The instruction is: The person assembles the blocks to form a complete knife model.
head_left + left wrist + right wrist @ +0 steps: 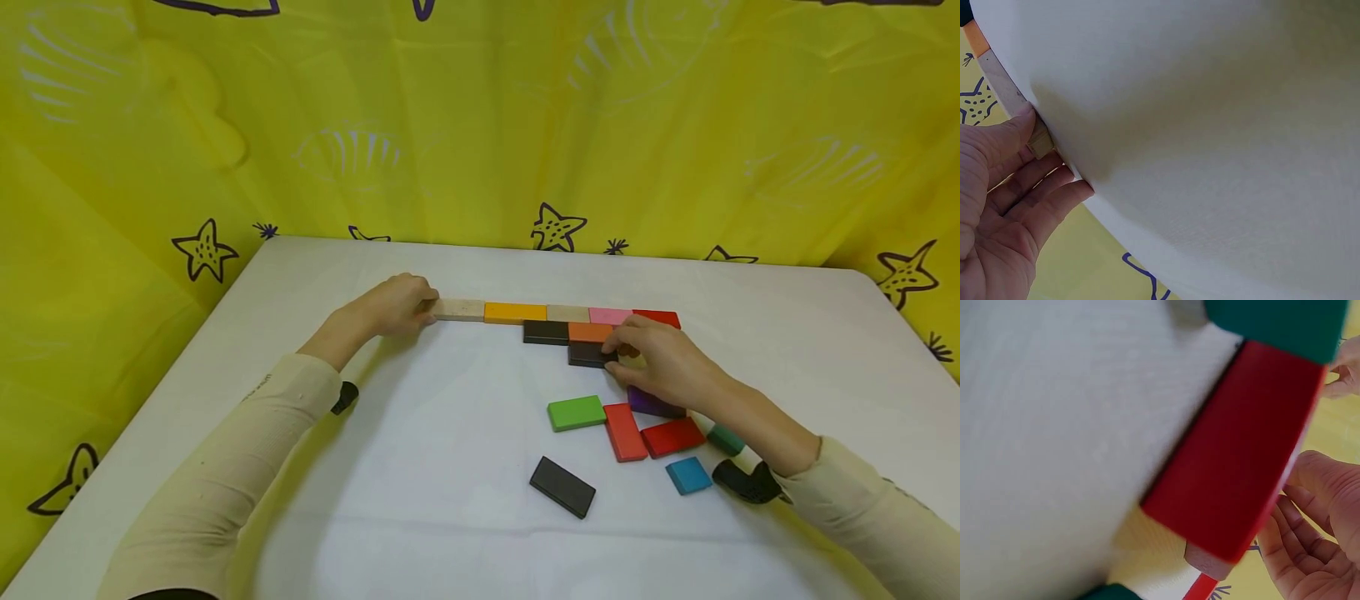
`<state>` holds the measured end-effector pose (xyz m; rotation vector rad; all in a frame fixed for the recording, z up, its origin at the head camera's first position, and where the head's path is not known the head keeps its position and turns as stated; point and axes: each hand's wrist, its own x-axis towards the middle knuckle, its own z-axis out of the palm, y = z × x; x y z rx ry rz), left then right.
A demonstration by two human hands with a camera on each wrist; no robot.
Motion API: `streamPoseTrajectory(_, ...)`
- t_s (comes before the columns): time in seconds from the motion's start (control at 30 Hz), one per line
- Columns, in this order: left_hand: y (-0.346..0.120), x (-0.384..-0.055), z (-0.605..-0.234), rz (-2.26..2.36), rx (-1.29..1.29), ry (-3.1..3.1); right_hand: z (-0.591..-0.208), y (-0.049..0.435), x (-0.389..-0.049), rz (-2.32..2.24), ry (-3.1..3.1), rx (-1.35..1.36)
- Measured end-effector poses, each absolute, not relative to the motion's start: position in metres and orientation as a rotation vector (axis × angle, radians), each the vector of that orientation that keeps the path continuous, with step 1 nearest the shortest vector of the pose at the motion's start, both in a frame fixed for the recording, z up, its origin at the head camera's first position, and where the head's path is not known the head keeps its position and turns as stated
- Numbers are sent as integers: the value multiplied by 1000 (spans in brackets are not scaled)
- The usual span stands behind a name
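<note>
At the left end of a row of flat blocks, my left hand (399, 305) pinches a plain wood block (460, 311). In the left wrist view the thumb lies over this block's end (1041, 142). Rightward the row continues with yellow-orange (515, 313), plain wood (567, 313), pink (610, 317) and red (658, 318) blocks. Below it sit a black block (546, 332) and an orange block (590, 332) side by side. My right hand (663, 362) pinches the right end of another black block (588, 356), which lies against the orange one's near side.
Nearer me lie loose blocks: green (576, 412), two red ones (626, 432), purple (654, 403) partly under my right hand, blue (688, 476), teal (725, 439) and black (562, 487). A yellow patterned curtain (450, 125) hangs behind the white table (390, 467).
</note>
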<state>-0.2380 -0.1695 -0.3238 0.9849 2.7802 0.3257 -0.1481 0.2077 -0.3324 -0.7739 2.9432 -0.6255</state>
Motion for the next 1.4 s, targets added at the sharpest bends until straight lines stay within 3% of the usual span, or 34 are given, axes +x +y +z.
streamPoseTrajectory(0.33, -170, -238, -324, 342, 979, 2780, -331, 207, -149, -609, 2953, -782)
streamPoseTrajectory(1.0, -171, -238, -324, 312, 966, 2781, -334, 201, -119, -889, 2687, -999)
streamPoseTrajectory(1.4, -170, -237, -323, 305, 975, 2787, -334, 197, -113, -786, 2692, -949)
